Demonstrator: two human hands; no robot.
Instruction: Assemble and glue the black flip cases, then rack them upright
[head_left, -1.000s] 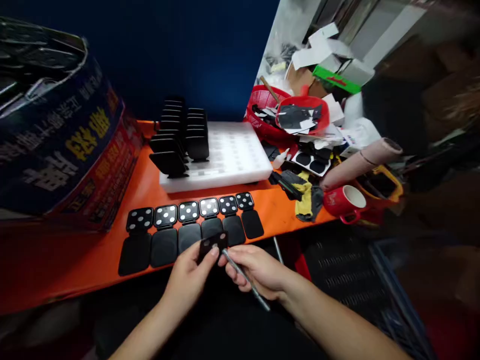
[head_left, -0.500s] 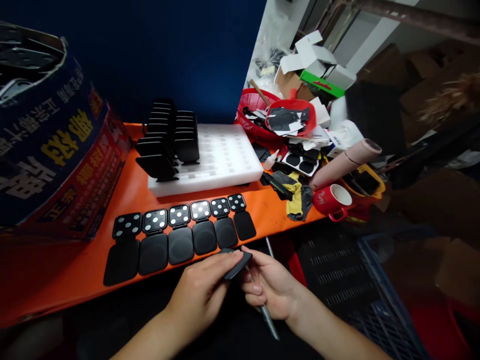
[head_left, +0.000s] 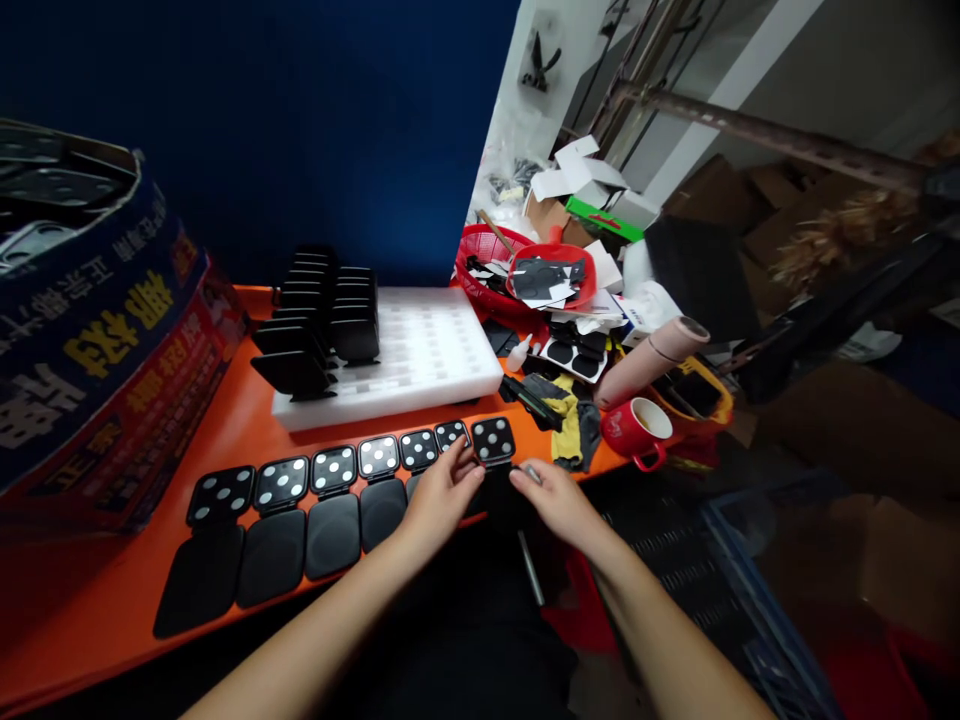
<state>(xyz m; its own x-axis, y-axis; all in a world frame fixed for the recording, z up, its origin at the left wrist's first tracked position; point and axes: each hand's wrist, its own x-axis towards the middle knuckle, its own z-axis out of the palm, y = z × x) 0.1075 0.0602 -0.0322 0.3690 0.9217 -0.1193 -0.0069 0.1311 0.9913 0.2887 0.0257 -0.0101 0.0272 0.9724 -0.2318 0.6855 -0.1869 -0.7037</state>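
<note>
An open, square, flip-lid black case [head_left: 493,440] with white dots on its upper half stands between my hands at the right end of a row. My left hand [head_left: 442,490] is at its left side, fingers apart and slightly bent, in front of the neighbouring case. My right hand [head_left: 559,505] is curled at its right edge, with the grey end of a thin metal rod [head_left: 533,473] showing at the fingers. The case's dark lower half is hard to make out. Several similar open cases [head_left: 334,467] lie to the left, dotted halves away from me.
Behind the row, a white foam block [head_left: 427,345] carries upright black cases [head_left: 354,325]. A large printed carton [head_left: 97,350] stands left on the orange table [head_left: 90,590]. To the right are a yellow-grey glove [head_left: 568,425], a red mug [head_left: 637,430], a pink bottle [head_left: 652,360] and red baskets [head_left: 480,250].
The case held closed between my hands is now open at the right end of the row. My left hand has loosened its grip, and the view has shifted.
</note>
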